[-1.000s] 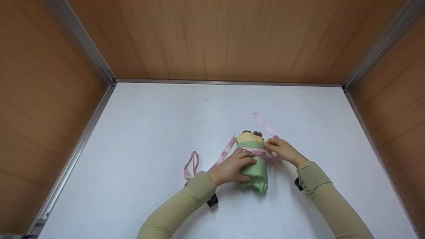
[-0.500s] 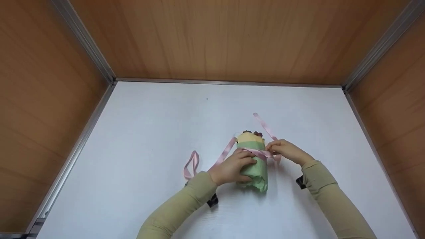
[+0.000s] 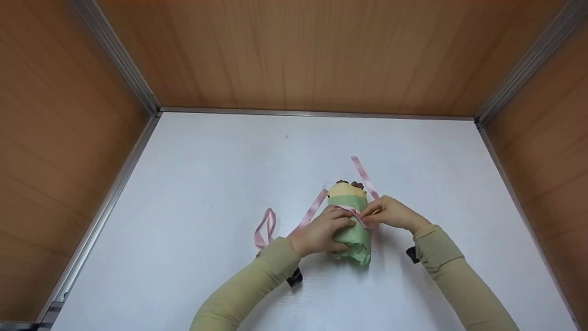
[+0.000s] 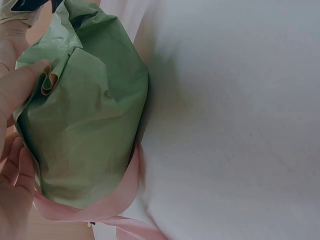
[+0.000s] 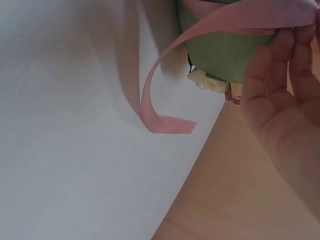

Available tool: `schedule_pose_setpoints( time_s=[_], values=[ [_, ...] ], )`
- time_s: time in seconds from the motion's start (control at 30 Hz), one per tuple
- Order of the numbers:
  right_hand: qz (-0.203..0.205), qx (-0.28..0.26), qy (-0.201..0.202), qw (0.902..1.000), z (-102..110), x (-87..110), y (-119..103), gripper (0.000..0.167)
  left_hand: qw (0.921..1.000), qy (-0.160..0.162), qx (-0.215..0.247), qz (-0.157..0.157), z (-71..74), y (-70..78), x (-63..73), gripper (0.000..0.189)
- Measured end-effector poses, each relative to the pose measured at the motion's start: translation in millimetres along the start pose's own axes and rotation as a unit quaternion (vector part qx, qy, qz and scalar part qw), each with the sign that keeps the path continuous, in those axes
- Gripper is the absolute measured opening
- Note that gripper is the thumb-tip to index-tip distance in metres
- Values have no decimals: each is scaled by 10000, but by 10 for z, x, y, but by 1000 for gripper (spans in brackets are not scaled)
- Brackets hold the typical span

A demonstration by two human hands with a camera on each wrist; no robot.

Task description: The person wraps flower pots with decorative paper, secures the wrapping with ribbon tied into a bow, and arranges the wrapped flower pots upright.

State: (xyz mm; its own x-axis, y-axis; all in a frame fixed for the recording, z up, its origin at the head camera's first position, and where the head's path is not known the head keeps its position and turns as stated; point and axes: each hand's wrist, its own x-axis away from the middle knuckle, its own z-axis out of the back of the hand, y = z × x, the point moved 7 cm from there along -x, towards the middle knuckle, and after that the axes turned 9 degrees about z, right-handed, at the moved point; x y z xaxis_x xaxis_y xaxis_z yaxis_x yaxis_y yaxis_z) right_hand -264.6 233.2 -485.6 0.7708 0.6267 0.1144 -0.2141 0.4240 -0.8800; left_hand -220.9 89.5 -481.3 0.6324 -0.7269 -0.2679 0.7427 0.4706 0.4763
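Note:
A small bouquet [image 3: 347,200], wrapped in green paper with a cream inner layer, lies on the white table. Dark reddish flower heads [image 3: 357,185] poke out at its far end. My left hand [image 3: 318,231] grips the wrap from the left; in the left wrist view its thumb presses on the folded green paper [image 4: 95,125]. A pink satin ribbon [image 3: 313,210] passes round the bouquet's middle. On the bouquet's right side my right hand [image 3: 396,214] pinches the ribbon, whose free end [image 5: 172,125] curls down in the right wrist view. The bouquet's underside is hidden.
One long ribbon tail loops on the white table [image 3: 206,184] beside the left forearm. Wood-grain panels [image 3: 294,55] with metal edging stand at the back and both sides. Each wrist carries a small black camera.
My right hand first shifted slightly right along the ribbon, then came back left over the bouquet's middle, bringing ribbon onto the wrap. The left hand stayed in place.

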Motion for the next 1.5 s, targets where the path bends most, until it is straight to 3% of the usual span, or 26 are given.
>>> schedule_pose_setpoints(
  time_s=[0.27,0.5,0.73,1.07,1.33,1.5],
  values=[
    [4,530,341,9980,-11,-24,-30,11,10000,-41,-15,31,-17,-2,-4,52],
    [2,1062,759,9914,52,-21,-17,29,9999,-98,0,82,-24,2,-12,52],
    [51,930,707,9931,59,-6,44,28,10000,-63,5,62,-20,12,-21,54],
    [73,930,524,9943,51,-1,45,26,9996,-284,-88,13,-36,24,-20,63],
    [-23,924,558,9942,165,-44,142,12,9992,-367,-132,78,-36,20,-18,62],
    [-169,899,235,9955,226,-128,201,6,9990,-417,-39,138,-47,12,-26,63]
  ],
)
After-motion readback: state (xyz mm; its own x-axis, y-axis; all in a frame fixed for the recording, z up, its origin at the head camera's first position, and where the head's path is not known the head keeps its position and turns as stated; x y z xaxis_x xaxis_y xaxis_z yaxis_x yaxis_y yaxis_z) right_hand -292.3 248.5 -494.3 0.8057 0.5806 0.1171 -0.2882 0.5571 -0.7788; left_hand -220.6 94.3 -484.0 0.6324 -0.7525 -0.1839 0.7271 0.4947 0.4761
